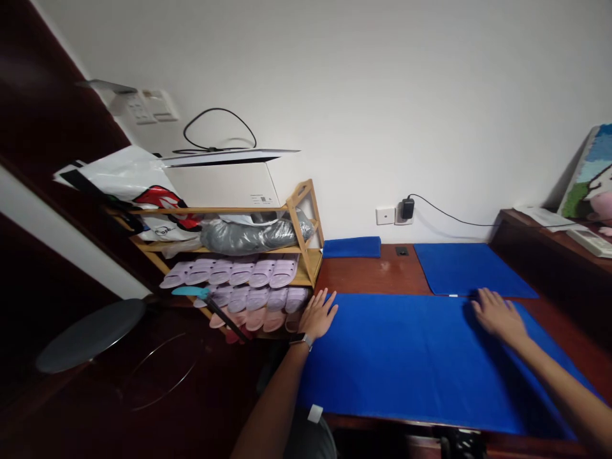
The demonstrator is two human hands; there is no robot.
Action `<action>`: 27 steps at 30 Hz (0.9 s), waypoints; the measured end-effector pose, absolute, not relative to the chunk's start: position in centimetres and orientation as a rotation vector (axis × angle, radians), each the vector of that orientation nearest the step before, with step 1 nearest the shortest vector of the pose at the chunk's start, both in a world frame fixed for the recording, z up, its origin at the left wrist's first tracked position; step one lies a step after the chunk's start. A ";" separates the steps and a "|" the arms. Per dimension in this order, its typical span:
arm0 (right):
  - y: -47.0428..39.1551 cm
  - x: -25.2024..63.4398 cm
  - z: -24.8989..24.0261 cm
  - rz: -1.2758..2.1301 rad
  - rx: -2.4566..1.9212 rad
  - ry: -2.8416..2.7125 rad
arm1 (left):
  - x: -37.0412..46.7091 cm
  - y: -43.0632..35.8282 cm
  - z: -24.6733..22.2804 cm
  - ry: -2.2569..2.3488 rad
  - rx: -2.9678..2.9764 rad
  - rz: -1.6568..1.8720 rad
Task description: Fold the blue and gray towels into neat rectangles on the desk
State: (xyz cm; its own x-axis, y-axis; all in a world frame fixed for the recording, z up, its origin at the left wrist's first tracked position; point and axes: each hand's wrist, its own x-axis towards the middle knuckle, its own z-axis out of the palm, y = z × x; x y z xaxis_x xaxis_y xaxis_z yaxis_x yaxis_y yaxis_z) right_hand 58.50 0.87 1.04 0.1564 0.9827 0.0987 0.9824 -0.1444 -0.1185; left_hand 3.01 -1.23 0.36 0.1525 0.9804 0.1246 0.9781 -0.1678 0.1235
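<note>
Bare forearms [275,398] are being held over a large, rectangular blue cloth [406,357] lying at five o'clock. At its ten and two, the left hand [316,316] and right hand [498,317] are being rested palm-down, fingers unclenched; ideally, pressure is being spread evenly outward.

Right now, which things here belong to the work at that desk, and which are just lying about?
Seem part of the work:
- large blue cloth, with the left hand and right hand at its edges
- smaller blue cloth behind it
- probably the narrow blue piece by the wall

Apparently just lying about:
- lilac slippers
- white box
- stool
</note>
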 end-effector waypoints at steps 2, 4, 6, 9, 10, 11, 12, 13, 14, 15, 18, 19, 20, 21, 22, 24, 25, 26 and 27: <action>0.6 50.6 2.2 0.002 -1.998 -2.135 | 3.0 -1.3 0.3 2.022 2.371 0.267; -0.2 42.4 2.9 0.112 -1.771 -2.284 | 2.9 -1.3 0.2 2.024 2.374 0.264; -1.1 35.7 3.3 0.219 -1.547 -2.436 | 2.8 -1.2 0.1 2.023 2.379 0.265; -1.9 31.1 3.2 0.346 -1.447 -2.529 | 2.7 -1.2 0.1 2.021 2.391 0.261; -1.9 31.2 3.0 0.370 -1.464 -2.532 | 2.7 -1.1 0.1 2.021 2.395 0.258; -1.8 32.1 2.8 0.382 -1.496 -2.525 | 2.7 -1.1 0.1 2.021 2.400 0.255; -1.6 33.6 2.5 0.383 -1.537 -2.511 | 2.7 -1.1 0.1 2.021 2.404 0.253; -1.4 35.8 2.1 0.377 -1.589 -2.488 | 2.7 -1.1 0.1 2.021 2.405 0.254; -1.2 38.4 1.7 0.363 -1.655 -2.455 | 2.7 -1.1 0.1 2.022 2.406 0.259; -1.0 41.3 1.2 0.350 -1.743 -2.405 | 2.7 -1.0 0.1 2.022 2.406 0.266; -0.7 51.4 -0.4 0.268 -2.047 -2.198 | 2.6 -0.9 -0.1 2.017 2.413 0.287; -0.7 54.8 -1.0 0.239 -2.135 -2.125 | 2.6 -0.8 -0.2 2.016 2.417 0.289; -0.7 57.9 -1.5 0.211 -2.203 -2.062 | 2.5 -0.8 -0.3 2.016 2.419 0.287; -0.7 60.7 -1.9 0.197 -2.254 -2.012 | 2.5 -0.8 -0.3 2.018 2.418 0.283; -0.8 63.1 -2.3 0.191 -2.291 -1.966 | 2.5 -0.7 -0.4 2.022 2.415 0.278; -0.9 66.6 -2.8 0.205 -2.353 -1.879 | 2.5 -0.7 -0.4 2.027 2.410 0.269; -1.0 67.7 -3.0 0.219 -2.377 -1.844 | 2.5 -0.7 -0.4 2.028 2.409 0.268; -1.1 68.5 -3.0 0.232 -2.394 -1.819 | 2.6 -0.7 -0.3 2.027 2.409 0.269; -1.2 68.9 -3.1 0.242 -2.400 -1.808 | 2.7 -0.7 -0.2 2.025 2.412 0.270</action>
State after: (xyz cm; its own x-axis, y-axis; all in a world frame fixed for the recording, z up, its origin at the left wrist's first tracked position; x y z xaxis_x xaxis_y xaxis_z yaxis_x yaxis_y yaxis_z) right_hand 68.93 -1.19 -3.06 0.2708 0.9613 -0.0515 0.9410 -0.2756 -0.1965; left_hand 2.68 -0.73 -0.23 0.1647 0.9760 0.1428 0.9793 -0.1791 0.0947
